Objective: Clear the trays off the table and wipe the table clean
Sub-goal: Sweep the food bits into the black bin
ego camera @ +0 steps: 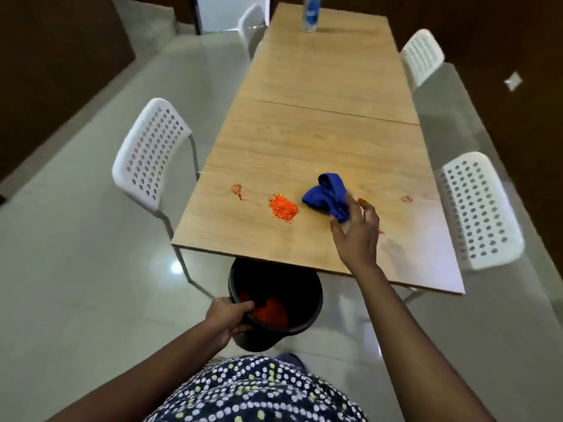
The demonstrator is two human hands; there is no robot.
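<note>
You're wiping — right hand point(356, 229) pinches the blue cloth point(327, 196), left hand point(230, 318) grips the bin point(304, 303) rim; next, sweep the orange crumbs point(283, 208) off the desk's point(320, 117) near edge.

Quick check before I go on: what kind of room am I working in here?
Probably a dining or meeting room: a long wooden table with white perforated chairs along both sides, a glossy tiled floor, and a water bottle at the far end.
</note>
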